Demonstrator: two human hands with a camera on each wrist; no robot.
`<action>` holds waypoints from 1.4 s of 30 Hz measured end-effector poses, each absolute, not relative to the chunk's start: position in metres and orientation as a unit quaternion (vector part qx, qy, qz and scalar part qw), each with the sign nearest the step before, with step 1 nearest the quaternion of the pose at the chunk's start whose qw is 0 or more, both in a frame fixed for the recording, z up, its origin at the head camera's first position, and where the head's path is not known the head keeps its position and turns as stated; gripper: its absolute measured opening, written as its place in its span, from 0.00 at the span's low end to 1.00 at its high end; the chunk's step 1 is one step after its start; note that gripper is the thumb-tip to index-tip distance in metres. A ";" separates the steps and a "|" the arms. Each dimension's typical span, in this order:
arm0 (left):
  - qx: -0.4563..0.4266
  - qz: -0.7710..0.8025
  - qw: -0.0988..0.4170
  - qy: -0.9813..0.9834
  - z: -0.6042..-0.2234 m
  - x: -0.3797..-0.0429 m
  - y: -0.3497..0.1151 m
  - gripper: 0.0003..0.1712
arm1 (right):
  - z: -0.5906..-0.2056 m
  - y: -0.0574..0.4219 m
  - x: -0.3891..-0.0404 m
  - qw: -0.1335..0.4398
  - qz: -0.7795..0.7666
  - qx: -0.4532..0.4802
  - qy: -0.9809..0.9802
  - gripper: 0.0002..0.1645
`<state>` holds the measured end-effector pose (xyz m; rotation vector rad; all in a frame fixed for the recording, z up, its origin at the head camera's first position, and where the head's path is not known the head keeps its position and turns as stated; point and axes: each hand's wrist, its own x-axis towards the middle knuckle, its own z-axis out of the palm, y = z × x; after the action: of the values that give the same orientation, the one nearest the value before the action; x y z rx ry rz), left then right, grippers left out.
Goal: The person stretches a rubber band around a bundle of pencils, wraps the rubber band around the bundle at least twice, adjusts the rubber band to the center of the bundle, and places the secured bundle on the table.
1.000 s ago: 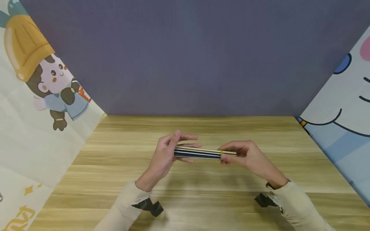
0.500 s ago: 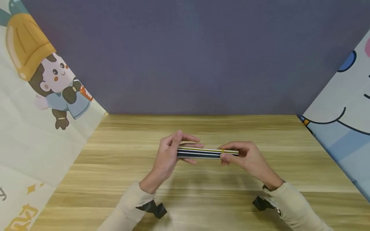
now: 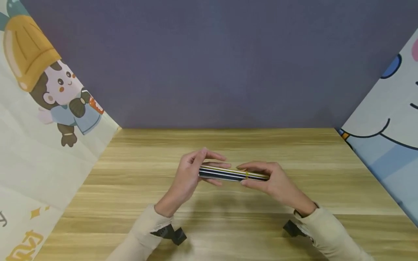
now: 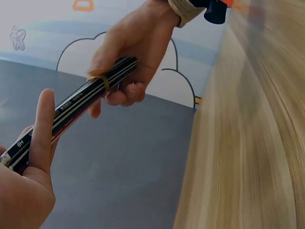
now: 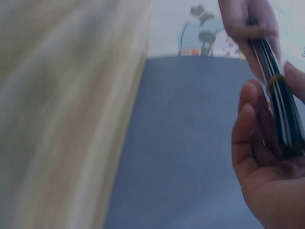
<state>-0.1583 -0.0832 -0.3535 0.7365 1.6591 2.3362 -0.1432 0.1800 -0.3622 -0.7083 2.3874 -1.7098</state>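
A bundle of dark, white-striped pencils point(image 3: 225, 174) lies crosswise between my two hands, above the table. In the left wrist view, "HB" lettering shows on the pencils point(image 4: 71, 102). My left hand point(image 3: 187, 175) grips the bundle's left end, its thumb across the near side and the fingers behind. A thin yellow rubber band point(image 3: 246, 174) circles the bundle towards its right end. Thumb and fingers of my right hand point(image 3: 269, 179) hold the bundle on either side, right at the band. In the right wrist view, the pencils' blunt ends point(image 5: 290, 150) point into the right palm.
Below the hands is a wood-grain table point(image 3: 209, 232). A grey-blue panel point(image 3: 209, 65) stands along its back edge. Printed cartoon sheets flank it, the left sheet point(image 3: 26, 156) and the right sheet point(image 3: 385, 159). Dark wrist cameras hang below both sleeves.
My right hand has shifted left along the bundle, and the rubber band sits farther from the right end. The bundle's right end dips slightly lower. The left hand has barely moved.
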 end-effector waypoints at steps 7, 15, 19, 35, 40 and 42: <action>0.207 0.821 0.104 0.522 -0.366 -0.165 -0.083 0.29 | -0.361 0.187 -0.145 0.021 -0.481 -0.240 0.843 0.16; 0.212 0.799 0.110 0.551 -0.376 -0.159 -0.069 0.31 | -0.370 0.175 -0.145 -0.004 -0.432 -0.315 0.845 0.16; 0.212 0.797 0.121 0.552 -0.374 -0.159 -0.068 0.31 | -0.367 0.178 -0.146 0.009 -0.416 -0.317 0.852 0.19; 0.278 0.778 0.125 0.550 -0.384 -0.156 -0.065 0.29 | -0.374 0.184 -0.158 0.152 -0.451 -0.323 0.818 0.08; 0.277 0.773 0.142 0.552 -0.387 -0.152 -0.058 0.29 | -0.379 0.175 -0.153 0.149 -0.462 -0.326 0.811 0.20; 0.271 0.773 0.153 0.553 -0.386 -0.152 -0.059 0.29 | -0.378 0.174 -0.152 0.152 -0.460 -0.333 0.809 0.23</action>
<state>-0.1522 -0.0586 -0.3864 0.7776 1.5858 2.2177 -0.1521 0.1741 -0.3784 -0.9569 2.3222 -1.3199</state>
